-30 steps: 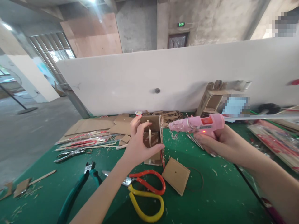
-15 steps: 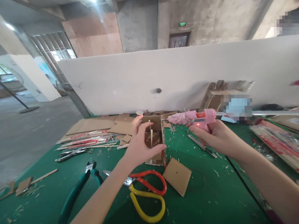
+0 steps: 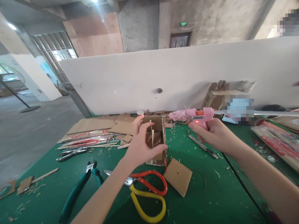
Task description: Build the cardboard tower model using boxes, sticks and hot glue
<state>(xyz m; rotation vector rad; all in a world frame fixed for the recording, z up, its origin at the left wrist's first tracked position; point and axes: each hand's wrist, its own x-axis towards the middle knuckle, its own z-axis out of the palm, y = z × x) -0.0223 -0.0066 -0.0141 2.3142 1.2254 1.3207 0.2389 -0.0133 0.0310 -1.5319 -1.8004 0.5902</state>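
A pink hot glue gun (image 3: 190, 115) with a small glowing light is gripped in my right hand (image 3: 211, 132); a long clear glue stick (image 3: 235, 113) runs out of its back. Its nozzle points left, at the top of the right wall of a small open cardboard box (image 3: 157, 124). Across this box spreads my left hand (image 3: 140, 141), its thumb against the right wall and its fingers on the left side, steadying it. Thin wooden sticks (image 3: 152, 137) stand inside the box. Just in front lies a square cardboard piece (image 3: 178, 175) with a small hole.
Scissors (image 3: 149, 202) with red and yellow handles and green-handled cutters (image 3: 77, 189) lie in front. Metal pliers (image 3: 72, 152), packed sticks (image 3: 91, 140) and cardboard sheets (image 3: 95, 125) are at left. A utility knife (image 3: 203, 146) lies at right, by the gun's black cable (image 3: 243, 185). A white partition (image 3: 130, 84) stands behind.
The glue gun has shifted very slightly, its nozzle staying by the top of the box's right wall. My left hand keeps its place on the box.
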